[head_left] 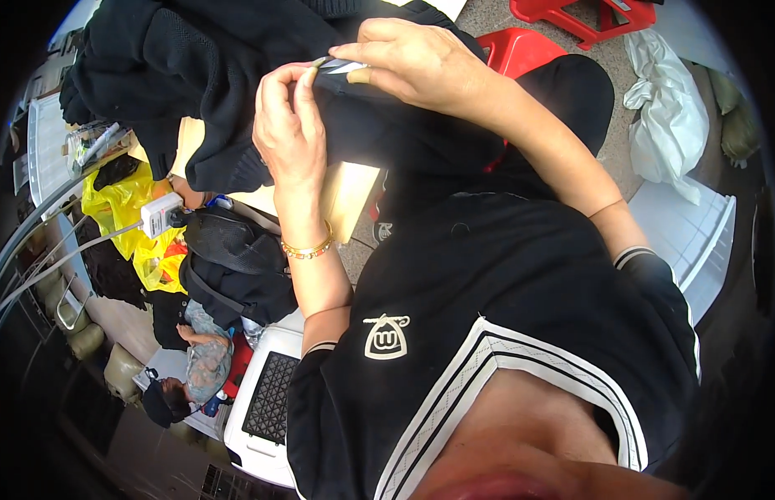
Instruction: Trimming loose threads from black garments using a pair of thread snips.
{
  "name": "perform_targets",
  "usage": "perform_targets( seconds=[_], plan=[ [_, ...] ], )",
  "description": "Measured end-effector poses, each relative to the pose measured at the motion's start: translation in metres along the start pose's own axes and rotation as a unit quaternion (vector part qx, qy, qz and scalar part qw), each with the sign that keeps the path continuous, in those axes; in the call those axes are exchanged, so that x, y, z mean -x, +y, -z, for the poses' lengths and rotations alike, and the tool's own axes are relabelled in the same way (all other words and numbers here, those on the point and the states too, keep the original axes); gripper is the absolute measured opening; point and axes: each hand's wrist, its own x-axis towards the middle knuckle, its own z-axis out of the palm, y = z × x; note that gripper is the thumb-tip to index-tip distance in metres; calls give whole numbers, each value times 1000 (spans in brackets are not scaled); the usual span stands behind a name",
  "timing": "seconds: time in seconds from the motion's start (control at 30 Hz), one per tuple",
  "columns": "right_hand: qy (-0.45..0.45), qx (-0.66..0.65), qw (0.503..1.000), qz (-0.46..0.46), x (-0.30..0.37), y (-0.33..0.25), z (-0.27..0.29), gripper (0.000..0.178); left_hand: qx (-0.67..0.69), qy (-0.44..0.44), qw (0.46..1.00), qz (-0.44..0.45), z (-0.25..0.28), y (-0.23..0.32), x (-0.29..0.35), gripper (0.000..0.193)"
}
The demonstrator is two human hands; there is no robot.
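Both the left hand (289,125) and right hand (412,62) pinch a black garment (237,50) above yellow bags (125,200).

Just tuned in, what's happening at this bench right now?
A person is working on a black garment with both bare hands. The left hand grips a fold of the fabric, while the right hand pinches a small striped label at its edge. A yellow plastic bag lies off to the left.
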Motion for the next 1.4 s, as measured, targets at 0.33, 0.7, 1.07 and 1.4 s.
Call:
perform_targets(
  seconds=[0.33, 0.7, 1.07, 1.4],
  plan=[
    [-36, 40, 998, -28, -8, -13, 7, 29, -4, 23, 999, -30, -3, 0, 3, 6],
    [-99, -255, 939, -209, 49, 14, 50, 44, 57, -81, 995, -14, 10, 15, 4, 43],
    [-121, -139, 966, -181, 94, 4, 85, 25, 69, 163, 969, -173, 51, 40, -15, 30],
    [-239, -149, 959, 37, 81, -40, 39, 36, -28, 89, 994, -57, 62, -43, 40, 36]
  ],
)
